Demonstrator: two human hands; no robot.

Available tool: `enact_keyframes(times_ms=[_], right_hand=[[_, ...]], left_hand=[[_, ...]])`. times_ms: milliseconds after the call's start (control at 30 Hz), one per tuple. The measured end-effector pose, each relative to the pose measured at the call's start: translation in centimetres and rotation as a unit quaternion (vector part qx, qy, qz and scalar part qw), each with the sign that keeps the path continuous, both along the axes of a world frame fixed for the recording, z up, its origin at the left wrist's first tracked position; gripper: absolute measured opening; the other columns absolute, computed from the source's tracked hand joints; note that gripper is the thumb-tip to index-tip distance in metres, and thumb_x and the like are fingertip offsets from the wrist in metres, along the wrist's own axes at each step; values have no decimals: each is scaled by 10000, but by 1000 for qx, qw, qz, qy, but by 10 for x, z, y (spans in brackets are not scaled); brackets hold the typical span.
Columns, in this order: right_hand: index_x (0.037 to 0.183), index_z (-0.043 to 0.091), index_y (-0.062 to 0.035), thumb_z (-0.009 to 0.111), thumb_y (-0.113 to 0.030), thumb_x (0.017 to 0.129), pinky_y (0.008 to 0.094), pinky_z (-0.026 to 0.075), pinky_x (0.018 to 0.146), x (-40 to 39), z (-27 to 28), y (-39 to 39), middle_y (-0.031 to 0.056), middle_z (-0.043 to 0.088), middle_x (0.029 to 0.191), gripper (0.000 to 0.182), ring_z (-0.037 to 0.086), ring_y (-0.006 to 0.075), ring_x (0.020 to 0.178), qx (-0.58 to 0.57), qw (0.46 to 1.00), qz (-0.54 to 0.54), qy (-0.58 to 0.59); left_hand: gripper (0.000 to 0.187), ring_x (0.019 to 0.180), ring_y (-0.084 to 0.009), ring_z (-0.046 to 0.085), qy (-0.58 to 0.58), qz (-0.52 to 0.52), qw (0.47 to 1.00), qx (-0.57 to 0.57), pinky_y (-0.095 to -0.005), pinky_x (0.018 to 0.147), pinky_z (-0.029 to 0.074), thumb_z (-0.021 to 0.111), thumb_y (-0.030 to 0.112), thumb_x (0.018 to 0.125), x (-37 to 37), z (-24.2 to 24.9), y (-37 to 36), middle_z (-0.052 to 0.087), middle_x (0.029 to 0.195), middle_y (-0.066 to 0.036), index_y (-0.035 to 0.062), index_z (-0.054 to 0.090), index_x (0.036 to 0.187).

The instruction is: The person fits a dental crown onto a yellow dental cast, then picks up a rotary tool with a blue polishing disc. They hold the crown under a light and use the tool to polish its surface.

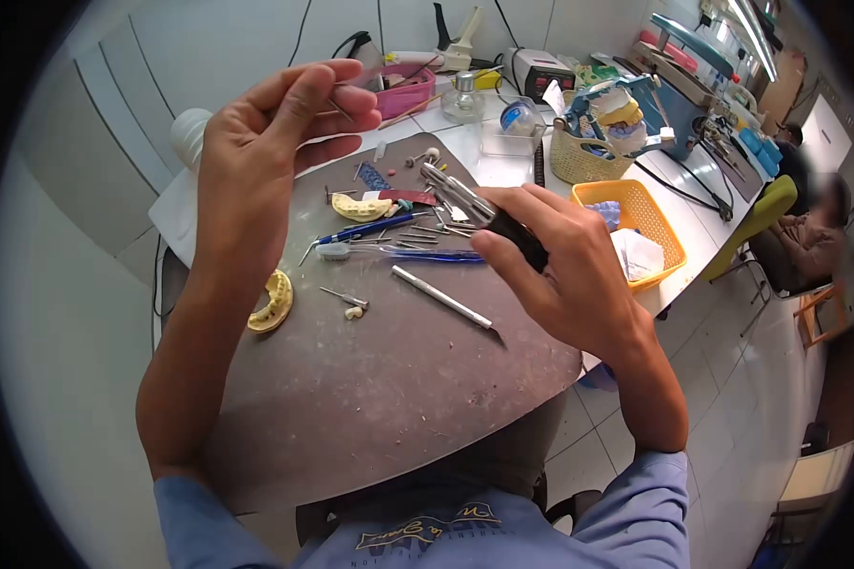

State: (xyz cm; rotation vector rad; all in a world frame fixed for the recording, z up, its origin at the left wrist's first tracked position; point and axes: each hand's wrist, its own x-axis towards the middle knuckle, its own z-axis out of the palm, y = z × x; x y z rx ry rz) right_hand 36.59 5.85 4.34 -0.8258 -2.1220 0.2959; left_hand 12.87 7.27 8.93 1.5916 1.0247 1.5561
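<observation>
My left hand (275, 119) is raised over the far left of the bench, its thumb and fingers pinching a thin metal bur (342, 111). In my right hand (569, 247) is a silver-and-black handpiece (474, 204), its metal end pointing up and to the left. Below the hands lies a silver craft knife (446, 299) with a dark blade. A yellowish dental cast (361, 208) sits among loose tools, and another ring-shaped cast (275, 302) is partly hidden by my left forearm. Close to a small bur (343, 298) rests a tiny tooth-coloured piece (354, 312).
Blue-handled instruments (370, 229) and several loose burs crowd the middle of the grey mat (380, 389). On the right stand a yellow basket (669, 237) and a beige basket (579, 156). A glass bottle (465, 98) is at the back. Someone sits far right.
</observation>
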Motion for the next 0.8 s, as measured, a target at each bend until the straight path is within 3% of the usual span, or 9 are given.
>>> enact_keyframes(times_ms=[133, 200, 267, 367, 567, 600, 667, 733, 800], right_hand=[[1116, 650, 31, 668, -203, 902, 373, 505, 666, 13, -7, -7, 188, 667, 891, 318, 658, 301, 717, -65, 996, -45, -31], [1117, 653, 31, 664, -202, 906, 362, 508, 676, 15, -10, -10, 179, 671, 894, 314, 662, 280, 724, -65, 996, -48, -40], [1115, 655, 30, 666, -200, 904, 360, 505, 674, 17, -13, -14, 172, 669, 886, 312, 660, 277, 724, -80, 995, -57, -30], [1115, 658, 26, 668, -198, 902, 358, 504, 673, 22, -20, -16, 167, 668, 881, 309, 661, 270, 726, -74, 995, -60, -27], [1080, 669, 38, 680, -182, 889, 342, 509, 675, 26, -21, -20, 157, 669, 863, 291, 655, 250, 715, -84, 992, -83, -40], [1080, 669, 38, 680, -182, 889, 342, 509, 675, 26, -22, -20, 157, 669, 863, 291, 655, 250, 715, -82, 993, -75, -40], [1068, 675, 38, 689, -180, 881, 333, 512, 674, 25, -22, -18, 153, 673, 854, 287, 652, 232, 706, -86, 993, -83, -25], [1069, 680, 31, 696, -184, 875, 322, 515, 674, 23, -22, -15, 150, 676, 852, 291, 651, 215, 702, -93, 992, -86, -27], [1077, 679, 27, 716, -184, 862, 321, 516, 670, 20, -25, -11, 147, 679, 861, 304, 652, 214, 709, -81, 992, -91, -19]], left_hand=[[184, 659, -90, 616, 373, -4, 926, -50, -250, 610, 518, 643, 90, 926, -10, -26, 23, 677, 751, -64, -57, 682, 1029], [207, 690, -191, 651, 486, 51, 872, 8, -328, 677, 519, 691, 115, 879, -12, -53, 36, 683, 765, -139, -32, 692, 1024], [218, 778, -287, 653, 533, 110, 827, 144, -375, 767, 501, 715, 158, 848, -13, -73, 47, 690, 789, -132, -1, 712, 998], [219, 845, -339, 629, 527, 80, 819, 211, -410, 818, 476, 736, 185, 813, -5, -82, 67, 693, 817, -117, 22, 720, 959], [153, 868, -342, 631, 675, 91, 729, 67, -422, 824, 480, 762, 111, 734, 23, -82, 73, 691, 879, -137, 40, 693, 850], [153, 868, -342, 631, 676, 98, 727, 62, -422, 824, 480, 762, 111, 734, 24, -81, 73, 691, 879, -137, 40, 693, 850], [114, 901, -345, 639, 552, 72, 828, 56, -420, 824, 484, 740, 67, 719, 23, -79, 73, 687, 863, -150, 36, 678, 810], [152, 868, -271, 666, 515, 58, 852, 79, -387, 766, 509, 740, 73, 732, 17, -69, 70, 687, 843, -144, 32, 689, 869], [214, 826, -169, 670, 404, -8, 914, -49, -328, 694, 521, 757, 84, 764, 11, -58, 73, 690, 866, -111, 24, 689, 958]])
